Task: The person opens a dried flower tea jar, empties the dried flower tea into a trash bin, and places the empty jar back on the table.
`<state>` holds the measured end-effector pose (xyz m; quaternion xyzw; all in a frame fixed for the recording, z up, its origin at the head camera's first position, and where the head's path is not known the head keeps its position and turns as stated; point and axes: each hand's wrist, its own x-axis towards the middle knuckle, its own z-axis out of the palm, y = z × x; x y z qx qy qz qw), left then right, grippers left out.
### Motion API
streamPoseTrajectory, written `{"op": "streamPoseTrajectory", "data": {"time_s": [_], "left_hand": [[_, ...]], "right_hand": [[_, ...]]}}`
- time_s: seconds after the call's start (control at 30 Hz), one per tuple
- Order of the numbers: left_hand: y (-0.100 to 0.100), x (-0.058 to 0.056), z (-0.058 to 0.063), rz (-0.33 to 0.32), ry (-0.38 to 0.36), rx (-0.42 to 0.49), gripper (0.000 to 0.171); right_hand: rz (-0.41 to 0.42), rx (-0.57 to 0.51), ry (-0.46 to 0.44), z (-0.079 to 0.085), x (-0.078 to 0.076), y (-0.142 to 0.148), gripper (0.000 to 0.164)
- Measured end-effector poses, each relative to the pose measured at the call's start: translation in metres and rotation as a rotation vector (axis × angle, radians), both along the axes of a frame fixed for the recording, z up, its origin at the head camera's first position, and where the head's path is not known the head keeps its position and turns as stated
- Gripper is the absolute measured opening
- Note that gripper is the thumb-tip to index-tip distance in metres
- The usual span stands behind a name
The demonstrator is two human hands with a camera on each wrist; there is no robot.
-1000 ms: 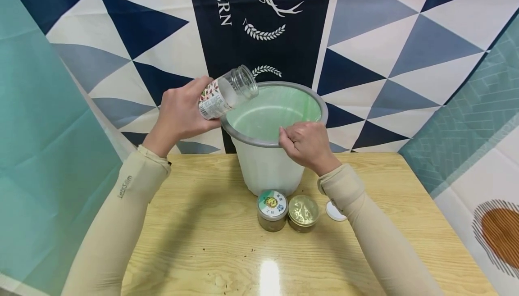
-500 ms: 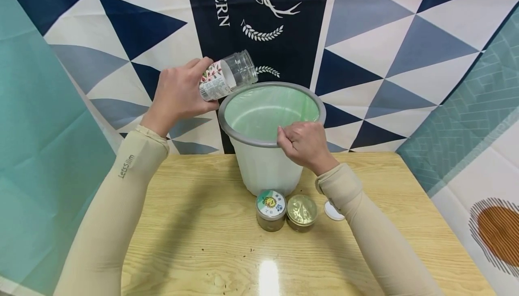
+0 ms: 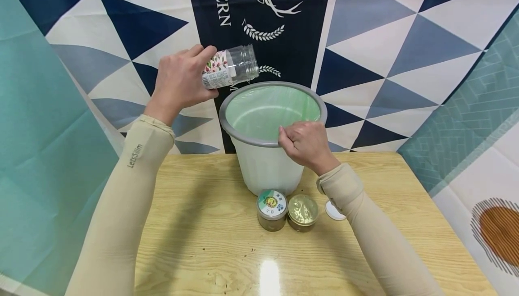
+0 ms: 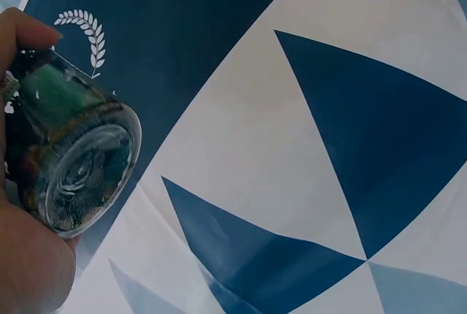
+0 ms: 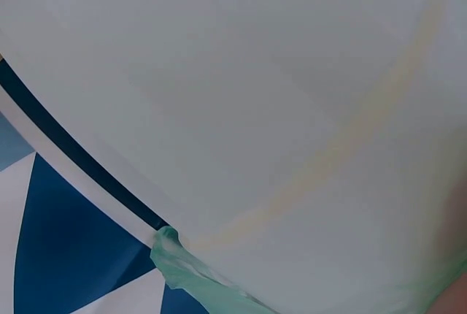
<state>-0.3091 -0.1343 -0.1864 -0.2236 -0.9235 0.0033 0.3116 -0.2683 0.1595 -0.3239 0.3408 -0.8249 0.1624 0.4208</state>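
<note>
In the head view my left hand (image 3: 178, 79) grips a clear glass jar (image 3: 242, 63) with a red-and-green printed label. The jar lies close to level, its uncapped mouth pointing right, above the back left rim of a white trash can (image 3: 267, 170). Its round glass base (image 4: 91, 175) faces the left wrist camera. My right hand (image 3: 306, 143) is curled at the front right of the can's grey rim, thumb over the edge. A pale green liner (image 3: 259, 116) covers the inside of the can. In the right wrist view, a flap of liner (image 5: 211, 285) runs toward that hand.
Two squat jars stand before the can: one with a cartoon-flower lid (image 3: 272, 210), one with a gold lid (image 3: 303, 213). A white lid (image 3: 334, 210) lies partly behind the right forearm. Dark crumbs dot the wooden table (image 3: 194, 251). A patterned cloth (image 3: 365, 61) hangs behind.
The left hand has lifted the glass jar higher and turned it closer to level, from over the can's left rim to above it. The right hand has stayed at the rim.
</note>
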Motion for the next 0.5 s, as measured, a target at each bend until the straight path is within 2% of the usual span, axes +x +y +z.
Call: {"op": "streamPoseTrajectory", "data": {"time_s": [0.2, 0.5], "left_hand": [[0.0032, -0.0010, -0.0012, 0.023, 0.040, -0.037, 0.070], [0.0086, -0.0065, -0.0048, -0.003, 0.117, -0.091, 0.067]], "right_hand": [[0.006, 0.003, 0.000, -0.0017, 0.0001, -0.0009, 0.053], [-0.005, 0.005, -0.001, -0.0009, -0.0002, 0.0002, 0.054]]}}
